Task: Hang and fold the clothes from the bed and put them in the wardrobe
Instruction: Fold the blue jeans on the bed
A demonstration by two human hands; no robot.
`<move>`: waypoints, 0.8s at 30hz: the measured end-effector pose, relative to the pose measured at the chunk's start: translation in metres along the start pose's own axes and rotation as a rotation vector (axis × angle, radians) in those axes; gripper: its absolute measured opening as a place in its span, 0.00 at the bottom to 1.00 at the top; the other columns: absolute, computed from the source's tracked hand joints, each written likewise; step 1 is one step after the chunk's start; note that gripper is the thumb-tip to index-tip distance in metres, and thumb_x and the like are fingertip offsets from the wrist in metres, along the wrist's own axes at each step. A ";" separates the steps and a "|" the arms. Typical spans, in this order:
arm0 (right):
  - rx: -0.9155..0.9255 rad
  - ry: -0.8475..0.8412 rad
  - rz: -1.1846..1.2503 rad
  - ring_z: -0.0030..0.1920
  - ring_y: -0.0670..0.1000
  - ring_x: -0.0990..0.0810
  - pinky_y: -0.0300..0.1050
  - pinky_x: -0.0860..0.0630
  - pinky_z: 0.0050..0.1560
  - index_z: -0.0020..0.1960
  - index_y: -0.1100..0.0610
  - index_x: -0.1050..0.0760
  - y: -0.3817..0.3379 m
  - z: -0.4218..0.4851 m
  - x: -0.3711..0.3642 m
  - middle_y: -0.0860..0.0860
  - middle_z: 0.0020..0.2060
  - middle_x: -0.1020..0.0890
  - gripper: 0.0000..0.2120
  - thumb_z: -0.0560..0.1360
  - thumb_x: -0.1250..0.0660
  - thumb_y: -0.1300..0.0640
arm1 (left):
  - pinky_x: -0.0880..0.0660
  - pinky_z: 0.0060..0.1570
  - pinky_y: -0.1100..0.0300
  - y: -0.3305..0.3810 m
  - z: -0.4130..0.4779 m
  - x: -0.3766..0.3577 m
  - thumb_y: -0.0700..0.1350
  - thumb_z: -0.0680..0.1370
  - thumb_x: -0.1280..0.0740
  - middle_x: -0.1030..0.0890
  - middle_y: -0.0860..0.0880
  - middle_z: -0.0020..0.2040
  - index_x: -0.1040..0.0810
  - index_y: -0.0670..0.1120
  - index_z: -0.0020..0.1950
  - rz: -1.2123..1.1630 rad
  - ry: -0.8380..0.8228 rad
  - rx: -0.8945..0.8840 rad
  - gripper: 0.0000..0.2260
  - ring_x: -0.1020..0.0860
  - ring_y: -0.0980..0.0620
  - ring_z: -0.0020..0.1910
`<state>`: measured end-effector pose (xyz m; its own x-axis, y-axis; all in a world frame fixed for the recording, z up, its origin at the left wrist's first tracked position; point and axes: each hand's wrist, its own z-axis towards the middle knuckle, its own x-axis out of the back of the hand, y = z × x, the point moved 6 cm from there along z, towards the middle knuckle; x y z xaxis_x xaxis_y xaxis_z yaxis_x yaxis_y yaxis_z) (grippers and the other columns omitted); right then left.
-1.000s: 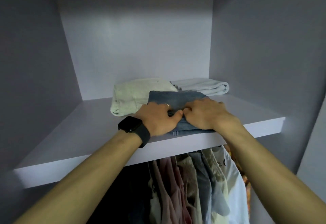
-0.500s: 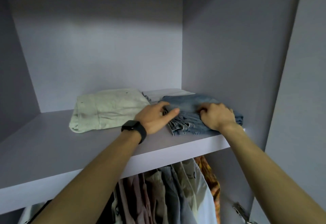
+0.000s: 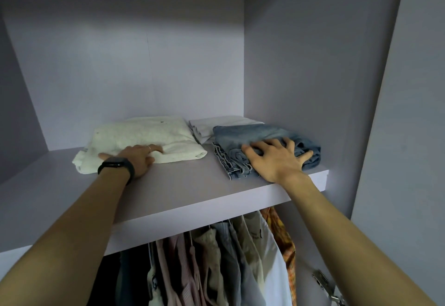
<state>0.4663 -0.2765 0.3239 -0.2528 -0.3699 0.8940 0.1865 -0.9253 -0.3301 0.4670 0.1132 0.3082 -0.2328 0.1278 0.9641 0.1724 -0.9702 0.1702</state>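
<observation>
The shelf crosses the middle of the frame inside the wardrobe. On it, left of centre, lies a folded top. Right of centre lie the folded jeans, at the shelf's front edge and close to the right wall. A third folded garment lies further back between them, partly behind the jeans. The left grip rests on the top's front edge, and the right grip lies flat on the jeans. Hanging clothes fill the lower centre, under the shelf.

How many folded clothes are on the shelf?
3: cream garment on the left, jeans on the right, white garment behind, between them. Nothing else shows, though more could lie hidden behind.
</observation>
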 end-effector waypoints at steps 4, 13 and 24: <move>0.033 -0.067 -0.004 0.80 0.59 0.56 0.84 0.66 0.64 0.73 0.32 0.35 -0.007 0.011 -0.010 0.43 0.78 0.39 0.36 0.72 0.63 0.24 | 0.36 0.72 0.47 0.006 -0.001 -0.003 0.42 0.81 0.40 0.26 0.47 0.71 0.27 0.58 0.66 -0.139 0.025 -0.037 0.17 0.29 0.43 0.69; 0.040 -0.053 0.016 0.80 0.58 0.56 0.83 0.65 0.65 0.73 0.32 0.37 -0.012 0.027 -0.020 0.41 0.79 0.41 0.36 0.71 0.63 0.23 | 0.41 0.74 0.44 0.022 -0.001 -0.008 0.44 0.83 0.43 0.28 0.50 0.73 0.28 0.61 0.66 -0.174 0.048 -0.108 0.16 0.29 0.47 0.70; 0.010 0.064 0.025 0.80 0.56 0.62 0.81 0.65 0.67 0.72 0.33 0.34 -0.006 0.007 -0.012 0.43 0.80 0.45 0.35 0.73 0.63 0.24 | 0.52 0.72 0.29 0.027 -0.026 0.003 0.48 0.83 0.47 0.38 0.55 0.78 0.32 0.68 0.67 -0.074 -0.002 0.016 0.17 0.39 0.49 0.77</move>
<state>0.4746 -0.2661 0.3168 -0.3084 -0.3975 0.8642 0.2026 -0.9151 -0.3486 0.4461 0.0822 0.3104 -0.2439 0.1990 0.9492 0.1697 -0.9549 0.2438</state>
